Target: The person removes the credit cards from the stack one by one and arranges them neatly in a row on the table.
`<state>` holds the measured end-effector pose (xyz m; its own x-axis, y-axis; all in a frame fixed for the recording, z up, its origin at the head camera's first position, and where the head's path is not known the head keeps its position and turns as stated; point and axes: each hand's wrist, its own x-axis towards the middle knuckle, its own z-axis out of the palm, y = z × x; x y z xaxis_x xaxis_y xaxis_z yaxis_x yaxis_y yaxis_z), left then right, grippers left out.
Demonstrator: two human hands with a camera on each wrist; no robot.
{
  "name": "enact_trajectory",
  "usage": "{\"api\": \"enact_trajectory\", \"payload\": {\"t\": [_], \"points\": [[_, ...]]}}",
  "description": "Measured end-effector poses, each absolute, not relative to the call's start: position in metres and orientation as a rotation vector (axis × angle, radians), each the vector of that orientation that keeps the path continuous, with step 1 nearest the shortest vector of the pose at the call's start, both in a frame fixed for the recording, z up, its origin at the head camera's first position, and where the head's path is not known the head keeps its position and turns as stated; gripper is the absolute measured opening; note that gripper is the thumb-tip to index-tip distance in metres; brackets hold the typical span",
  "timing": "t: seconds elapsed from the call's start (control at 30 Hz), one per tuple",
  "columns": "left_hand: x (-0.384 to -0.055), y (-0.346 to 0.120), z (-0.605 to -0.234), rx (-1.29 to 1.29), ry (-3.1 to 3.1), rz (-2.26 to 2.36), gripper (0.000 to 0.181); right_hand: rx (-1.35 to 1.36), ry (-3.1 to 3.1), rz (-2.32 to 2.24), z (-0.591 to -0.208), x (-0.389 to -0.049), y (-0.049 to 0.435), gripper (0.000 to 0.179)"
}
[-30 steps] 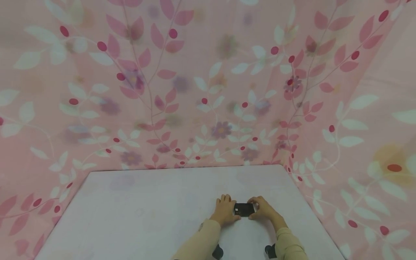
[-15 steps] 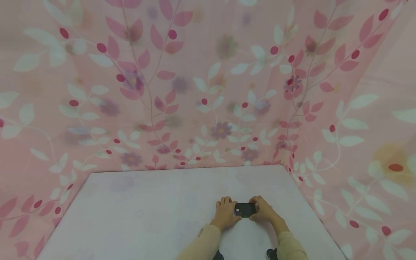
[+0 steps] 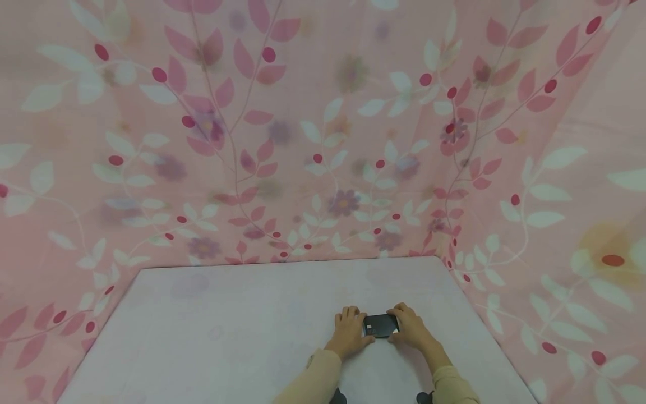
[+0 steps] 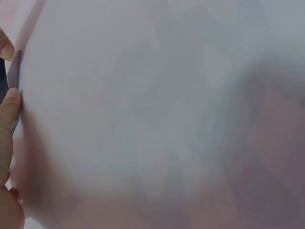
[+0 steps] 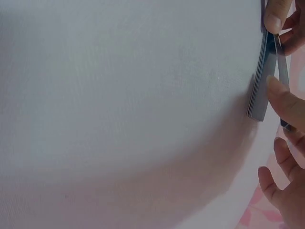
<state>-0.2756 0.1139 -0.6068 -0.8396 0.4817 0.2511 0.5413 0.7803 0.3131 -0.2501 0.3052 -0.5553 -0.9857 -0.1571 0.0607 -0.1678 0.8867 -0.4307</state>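
Observation:
A stack of dark cards [image 3: 381,326] lies crosswise between both hands, low over the white table, with a small pale square near its left end. My left hand [image 3: 347,332] holds its left end, thumb at the near edge and fingers at the far edge. At the right end my right hand [image 3: 411,328] grips it likewise. In the right wrist view, layered edges show on the stack [image 5: 259,88], and a thin card [image 5: 283,71] stands apart from it at a slight angle, near the right thumb [image 5: 286,102]. The left wrist view catches only a card edge [image 4: 18,71] and fingertips.
The white tabletop [image 3: 227,325] spreads around the hands. Pink floral cloth [image 3: 323,134] hangs behind and at the sides. Dark rounded pieces [image 3: 339,396] show beneath the sleeves at the lower edge.
My right hand has shifted slightly to the right. The top of the stack looks lighter, with a pale strip showing at its right end. My left hand stays nearly in place.

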Motion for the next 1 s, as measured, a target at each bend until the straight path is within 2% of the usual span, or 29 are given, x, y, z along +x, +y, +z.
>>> {"api": "enact_trajectory", "payload": {"t": [0.3, 0.53, 1.0], "points": [[-0.279, 0.104, -0.59, -0.853, -2.909, -0.748, 0.057, 0.401, -2.973, 0.911, -0.557, -0.248, 0.31, 0.057], [-0.278, 0.096, -0.577, -0.912, -2.854, -0.694, 0.06, 0.329, -2.946, 1.02, -0.553, -0.244, 0.306, 0.057], [-0.28, 0.08, -0.551, -0.96, -2.855, -0.689, 0.057, 0.428, -2.815, 1.081, -0.544, -0.242, 0.3, 0.06]]}}
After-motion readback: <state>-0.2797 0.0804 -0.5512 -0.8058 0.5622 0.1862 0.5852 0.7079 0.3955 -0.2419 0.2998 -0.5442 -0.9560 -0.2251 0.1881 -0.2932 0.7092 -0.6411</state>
